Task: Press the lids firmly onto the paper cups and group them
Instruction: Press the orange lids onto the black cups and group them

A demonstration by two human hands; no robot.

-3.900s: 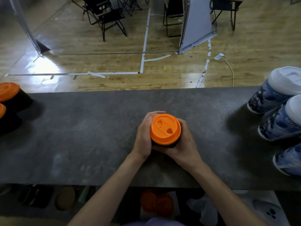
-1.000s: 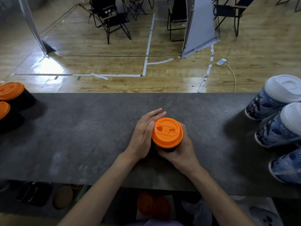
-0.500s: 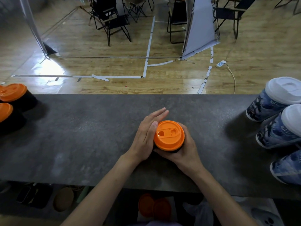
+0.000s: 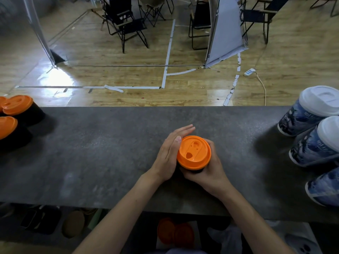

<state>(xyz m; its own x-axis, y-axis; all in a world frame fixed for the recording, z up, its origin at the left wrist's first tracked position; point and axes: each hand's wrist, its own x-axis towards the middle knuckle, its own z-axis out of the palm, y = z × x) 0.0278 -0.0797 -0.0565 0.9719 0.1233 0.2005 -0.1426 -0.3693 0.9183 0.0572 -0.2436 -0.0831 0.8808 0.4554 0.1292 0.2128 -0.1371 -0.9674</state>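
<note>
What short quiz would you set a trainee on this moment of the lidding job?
1. True or false: the left hand lies with straight fingers against the centre cup.
2. The right hand is: A) curled round the centre cup; B) open and idle; C) pressing a white lid.
3. Fill in: the white-lidded cups stand at the counter's ____ end.
Key: 1 true; 2 A; 3 right.
</note>
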